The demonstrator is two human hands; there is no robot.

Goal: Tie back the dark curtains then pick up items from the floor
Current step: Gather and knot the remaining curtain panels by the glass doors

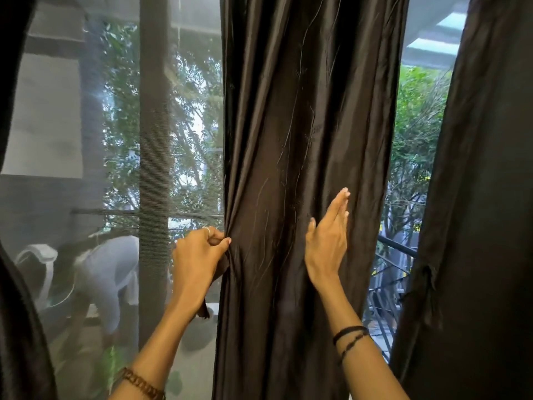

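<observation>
A dark shiny curtain panel (308, 116) hangs in the middle of the view, bunched into vertical folds. My left hand (197, 255) grips its left edge at about waist height, fingers curled round a fold of the cloth. My right hand (327, 239) lies flat against the front of the same panel, fingers straight and pointing up. A second dark curtain (476, 197) hangs at the right, and another dark one (17, 298) fills the left edge. The floor and any items on it are out of view.
A grey mesh screen (86, 140) covers the window left of the middle curtain; a person bending over shows through it. Between the middle and right curtains is an open gap with a black railing (396, 246) and trees outside.
</observation>
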